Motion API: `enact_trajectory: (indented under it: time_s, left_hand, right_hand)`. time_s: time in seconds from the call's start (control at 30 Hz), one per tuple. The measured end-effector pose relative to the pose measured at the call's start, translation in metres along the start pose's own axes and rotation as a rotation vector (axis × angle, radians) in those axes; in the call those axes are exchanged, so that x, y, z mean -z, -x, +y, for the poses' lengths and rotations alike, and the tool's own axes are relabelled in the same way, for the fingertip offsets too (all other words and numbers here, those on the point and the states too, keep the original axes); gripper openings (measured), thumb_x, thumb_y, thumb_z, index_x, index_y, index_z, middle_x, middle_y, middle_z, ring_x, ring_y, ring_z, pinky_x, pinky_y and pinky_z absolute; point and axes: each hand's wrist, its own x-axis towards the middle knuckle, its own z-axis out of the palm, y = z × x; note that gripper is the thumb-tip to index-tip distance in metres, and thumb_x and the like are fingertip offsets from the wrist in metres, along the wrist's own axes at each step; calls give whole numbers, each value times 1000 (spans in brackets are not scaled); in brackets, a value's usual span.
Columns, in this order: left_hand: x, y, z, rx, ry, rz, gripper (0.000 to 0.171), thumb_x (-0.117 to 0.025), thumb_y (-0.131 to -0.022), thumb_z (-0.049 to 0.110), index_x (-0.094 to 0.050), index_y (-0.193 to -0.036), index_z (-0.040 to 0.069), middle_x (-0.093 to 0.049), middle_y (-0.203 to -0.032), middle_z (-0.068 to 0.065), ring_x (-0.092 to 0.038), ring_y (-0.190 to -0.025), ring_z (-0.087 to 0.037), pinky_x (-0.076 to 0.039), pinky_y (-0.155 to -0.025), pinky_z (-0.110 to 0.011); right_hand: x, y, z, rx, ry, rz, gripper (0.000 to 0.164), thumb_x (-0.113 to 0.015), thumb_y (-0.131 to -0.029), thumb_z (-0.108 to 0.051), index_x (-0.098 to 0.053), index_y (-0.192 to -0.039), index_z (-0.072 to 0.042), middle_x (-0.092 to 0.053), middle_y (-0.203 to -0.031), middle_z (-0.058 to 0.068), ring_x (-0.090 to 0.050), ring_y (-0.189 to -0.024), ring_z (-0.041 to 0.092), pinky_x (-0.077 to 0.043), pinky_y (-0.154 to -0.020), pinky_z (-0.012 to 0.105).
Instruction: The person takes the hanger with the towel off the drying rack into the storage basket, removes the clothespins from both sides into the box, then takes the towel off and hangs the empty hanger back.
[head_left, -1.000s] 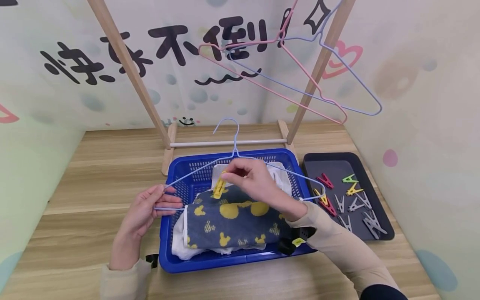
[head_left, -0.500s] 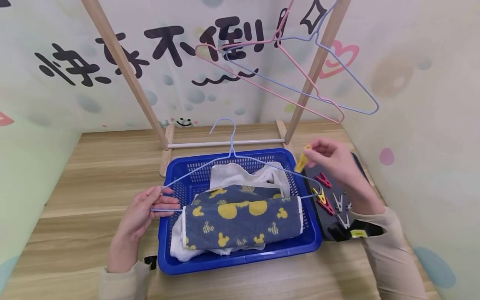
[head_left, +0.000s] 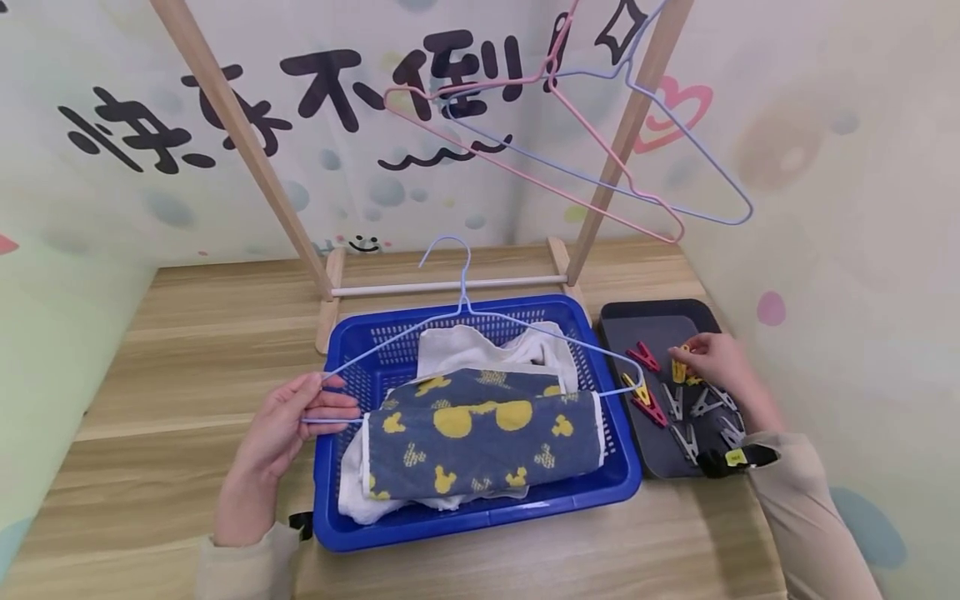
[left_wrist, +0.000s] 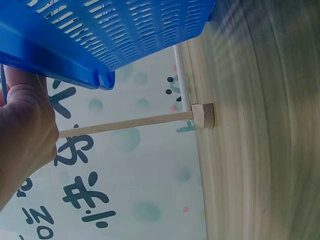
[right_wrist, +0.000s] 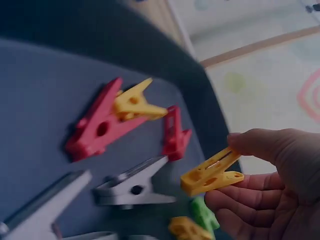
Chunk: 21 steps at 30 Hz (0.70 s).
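My left hand [head_left: 288, 417] grips the left end of a blue wire hanger [head_left: 390, 339] above a blue plastic basket [head_left: 480, 533]. Folded over the hanger's lower bar is a dark blue cloth [head_left: 480, 454] with yellow mouse-head and sunglasses prints. Over the tray at the right, my right hand [head_left: 720, 367] pinches a yellow clothespin [right_wrist: 210, 172] between thumb and fingers. In the right wrist view, red clothespins [right_wrist: 102, 125], grey clothespins [right_wrist: 135, 185] and another yellow clothespin [right_wrist: 137, 102] lie in the tray below. My left fingertips are mostly hidden in the left wrist view.
The dark tray [head_left: 652, 308] stands right of the basket. White cloths [head_left: 457, 346] lie in the basket under the blue cloth. Behind rises a wooden rack [head_left: 255, 158], where a pink hanger [head_left: 480, 154] and another blue hanger [head_left: 705, 150] hang.
My right hand has moved right from above the cloth to the tray, carrying the yellow clothespin. My left hand has kept its grip on the hanger.
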Motion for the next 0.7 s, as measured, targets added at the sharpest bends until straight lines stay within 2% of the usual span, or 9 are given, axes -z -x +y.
enact_trajectory:
  time_s: [0.1,0.23,0.4,0.47,0.53,0.6,0.7]
  left_hand:
    - [0,0,-1,3,0,-1,35,-32,-104,16,-66,-100,12,-72,-89,-7,-69,-84,-17,-56,-70,-27]
    - [0,0,-1,1,12,0,35,-32,-104,17,-66,-101,11,-72,-89,-7,-69,-84,-18,-56,-70,-27]
    - [1,1,-1,-4,13,5,34,-32,-104,16,-65,-102,8,-72,-90,-8,-69,-85,-18,-56,-70,-28]
    - [1,1,-1,-3,8,10,34,-32,-104,16,-65,-102,8,-72,-90,-8,-69,-85,-18,-56,-70,-28]
    - [1,2,0,1,6,13,34,-32,-104,16,-65,-101,8,-72,-89,-8,-69,-84,-18,-56,-70,-28]
    - [1,2,0,8,0,18,34,-33,-104,17,-65,-101,8,-72,-89,-7,-69,-84,-17,-57,-70,-28]
    - [1,2,1,15,-10,28,33,-33,-104,18,-65,-100,9,-72,-88,-7,-69,-84,-17,-57,-70,-28]
  right_hand:
    - [-10,-7,12,-8,62,25,40,-65,-88,-22,-61,-96,17,-66,-72,18,-60,-58,20,-50,-51,31]
    - [-19,-13,16,-28,146,33,43,-66,-85,-25,-60,-98,15,-64,-73,18,-57,-60,22,-49,-53,37]
    - [-27,-16,17,-59,197,39,41,-66,-84,-25,-57,-98,13,-61,-73,18,-52,-60,25,-43,-50,34]
    - [-27,-15,15,-44,214,66,39,-66,-85,-24,-57,-96,12,-60,-73,19,-52,-59,25,-42,-49,33]
    - [-26,-13,10,3,218,161,34,-65,-86,-21,-57,-93,11,-60,-72,20,-52,-57,25,-42,-48,34]
    - [-25,-10,-1,86,188,297,27,-64,-87,-16,-59,-90,10,-61,-70,19,-52,-53,23,-41,-45,33]
    - [-21,-4,-29,247,66,463,17,-63,-89,-11,-63,-87,6,-63,-67,16,-52,-49,11,-43,-43,24]
